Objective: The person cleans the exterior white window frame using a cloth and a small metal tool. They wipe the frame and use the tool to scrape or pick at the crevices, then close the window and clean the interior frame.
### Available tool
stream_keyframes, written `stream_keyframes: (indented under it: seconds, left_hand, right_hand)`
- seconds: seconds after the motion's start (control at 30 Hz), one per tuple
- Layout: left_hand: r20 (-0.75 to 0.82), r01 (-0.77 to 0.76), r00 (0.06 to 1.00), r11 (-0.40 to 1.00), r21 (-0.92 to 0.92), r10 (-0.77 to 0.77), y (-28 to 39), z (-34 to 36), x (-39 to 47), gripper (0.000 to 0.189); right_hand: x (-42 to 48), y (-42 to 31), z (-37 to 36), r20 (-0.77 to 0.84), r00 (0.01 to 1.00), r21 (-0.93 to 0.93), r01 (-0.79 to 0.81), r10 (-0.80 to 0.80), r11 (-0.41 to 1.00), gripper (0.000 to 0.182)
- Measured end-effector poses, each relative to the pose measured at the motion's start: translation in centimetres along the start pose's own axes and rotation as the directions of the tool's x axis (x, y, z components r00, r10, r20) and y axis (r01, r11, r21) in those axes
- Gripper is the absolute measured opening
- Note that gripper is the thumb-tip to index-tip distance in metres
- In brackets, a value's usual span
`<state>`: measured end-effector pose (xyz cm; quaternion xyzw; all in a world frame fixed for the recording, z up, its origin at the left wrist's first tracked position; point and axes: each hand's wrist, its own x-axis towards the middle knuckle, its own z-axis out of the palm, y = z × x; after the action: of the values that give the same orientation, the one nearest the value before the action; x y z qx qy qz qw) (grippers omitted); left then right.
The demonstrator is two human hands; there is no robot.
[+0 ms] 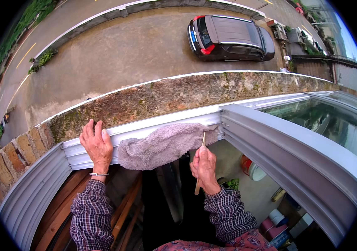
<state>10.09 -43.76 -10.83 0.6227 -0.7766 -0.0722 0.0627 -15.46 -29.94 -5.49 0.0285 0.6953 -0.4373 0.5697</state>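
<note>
My right hand [204, 168] grips a slim wooden stick [197, 185], whose upper end presses on the right part of a greyish-pink terry cloth [162, 146]. The cloth lies bunched over the white sliding-window track [82, 155], close to the upright edge of the aluminium window sash [279, 138]. My left hand [97, 144] rests with fingers spread at the outer edge of the track, left of the cloth, and holds nothing. A metal bangle [98, 174] is on the left wrist.
Beyond the track runs a mossy concrete ledge [178, 94], with bricks [24, 150] at left. A parked car [232, 37] stands in the yard far below. Inside are wooden planks [56, 207] at lower left, a red and white bucket [256, 171] and spools [272, 227] at lower right.
</note>
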Motion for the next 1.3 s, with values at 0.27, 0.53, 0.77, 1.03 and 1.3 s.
stream_keyframes:
  seconds: [0.27,0.53,0.77,1.03,1.3]
  left_hand:
    - [-0.005,0.0,1.0,1.0,0.009,0.0,-0.1,0.2,-0.1,0.03]
    - [-0.006,-0.009,1.0,1.0,0.01,0.009,0.2,0.1,0.1,0.03]
    - [-0.008,-0.002,1.0,1.0,0.001,0.002,0.1,0.0,-0.1,0.03]
    - [-0.06,-0.009,0.998,1.0,0.011,0.009,-0.3,0.2,-0.3,0.031]
    - [-0.1,-0.022,0.995,1.0,0.012,0.023,-0.1,0.0,-0.1,0.03]
  right_hand:
    - [-0.6,3.3,2.3,0.159,0.984,-0.248,0.122,-0.084,0.961,0.038]
    - [0.4,2.4,1.0,0.014,0.997,-0.036,0.071,-0.071,0.997,0.034]
    - [-1.0,4.7,4.7,0.261,0.957,-0.308,0.205,-0.125,0.929,0.036]
    - [1.1,-1.1,-4.6,0.192,0.981,-0.237,0.04,0.006,0.971,0.034]
    - [1.0,-1.5,-5.2,0.186,0.981,-0.441,0.126,-0.046,0.889,0.034]
